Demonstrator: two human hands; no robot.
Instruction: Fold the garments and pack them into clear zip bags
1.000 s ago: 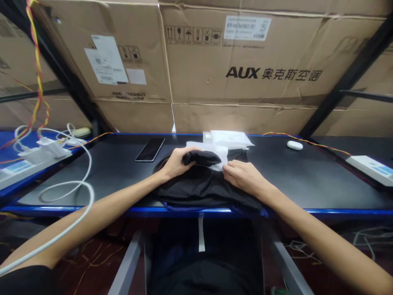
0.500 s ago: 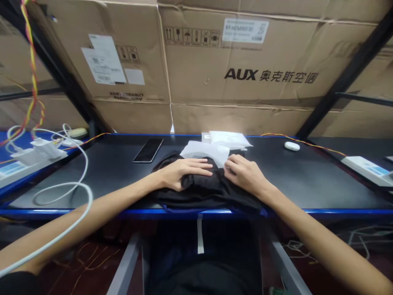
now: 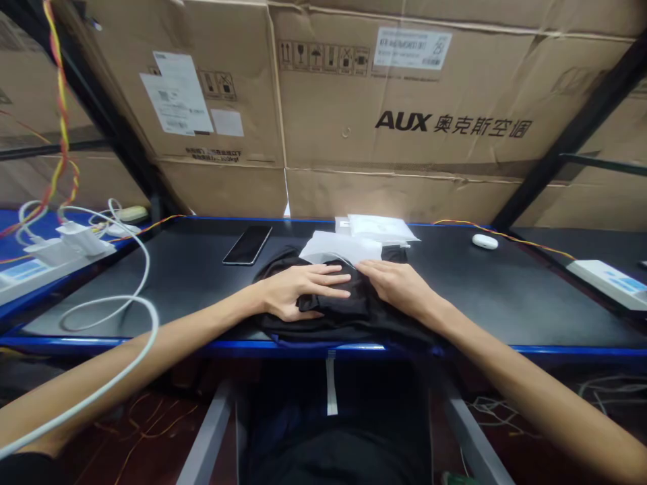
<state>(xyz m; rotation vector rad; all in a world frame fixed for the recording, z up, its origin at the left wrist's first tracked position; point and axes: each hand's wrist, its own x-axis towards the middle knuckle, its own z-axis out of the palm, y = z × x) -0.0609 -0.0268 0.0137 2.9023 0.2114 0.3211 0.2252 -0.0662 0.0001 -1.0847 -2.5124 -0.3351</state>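
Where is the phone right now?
In the head view, the phone lies on the dark tabletop, left of the black cloth, with the cardboard behind it.

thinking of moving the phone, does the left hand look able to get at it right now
Probably yes: the slim black phone lies just beyond the left hand on bare black tabletop, nothing covering it, though that hand would likely leave the black cloth.

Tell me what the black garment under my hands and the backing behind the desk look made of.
Black garment: probably thin synthetic cloth, faintly glossy; it lies in soft folds.
Backing: matte brown cardboard, shown by creases and printed handling symbols.
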